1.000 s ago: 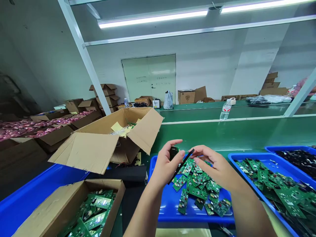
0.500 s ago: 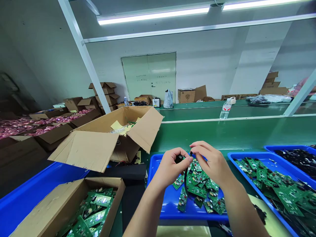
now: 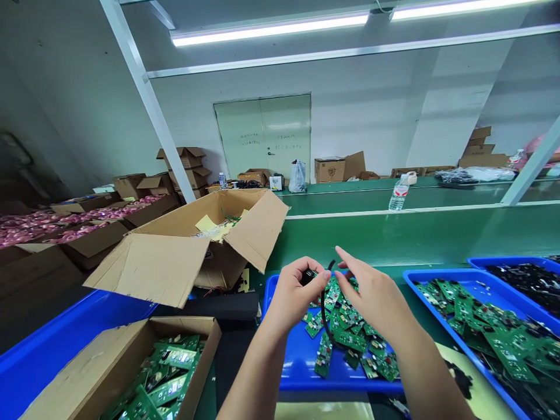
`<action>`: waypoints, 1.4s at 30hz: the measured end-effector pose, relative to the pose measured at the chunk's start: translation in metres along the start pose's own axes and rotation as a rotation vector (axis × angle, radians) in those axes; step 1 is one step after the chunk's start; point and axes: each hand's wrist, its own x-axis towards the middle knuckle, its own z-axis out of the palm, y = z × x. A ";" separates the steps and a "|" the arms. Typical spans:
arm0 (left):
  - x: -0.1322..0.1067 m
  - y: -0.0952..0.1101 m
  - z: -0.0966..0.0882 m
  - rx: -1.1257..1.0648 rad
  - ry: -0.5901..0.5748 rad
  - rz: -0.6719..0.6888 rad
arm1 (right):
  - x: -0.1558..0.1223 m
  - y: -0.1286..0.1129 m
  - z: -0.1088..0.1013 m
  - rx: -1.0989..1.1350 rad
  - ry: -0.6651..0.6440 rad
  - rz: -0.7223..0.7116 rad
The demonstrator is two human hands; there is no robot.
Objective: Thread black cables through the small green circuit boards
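My left hand (image 3: 295,294) is closed around a small black part (image 3: 308,276), held above a blue tray (image 3: 301,359) strewn with green circuit boards (image 3: 350,326). A thin black cable (image 3: 322,306) curves down from that part in a loop. My right hand (image 3: 371,294) is right beside it with the index finger stretched out and thumb touching the cable's top. Both forearms reach in from the bottom edge.
A second blue tray (image 3: 476,280) of green boards lies to the right, a third (image 3: 516,262) beyond it. An open cardboard box (image 3: 184,256) stands left, a smaller box of boards (image 3: 144,379) in front. A water bottle (image 3: 398,195) stands on the green conveyor (image 3: 394,233).
The straight black strip my right hand held now hangs as a bent loop from the part in my left hand. My right hand's fingers have spread from a pinch.
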 end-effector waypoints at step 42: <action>0.002 -0.002 -0.001 -0.245 -0.118 -0.074 | -0.004 -0.004 -0.023 0.315 -0.086 -0.175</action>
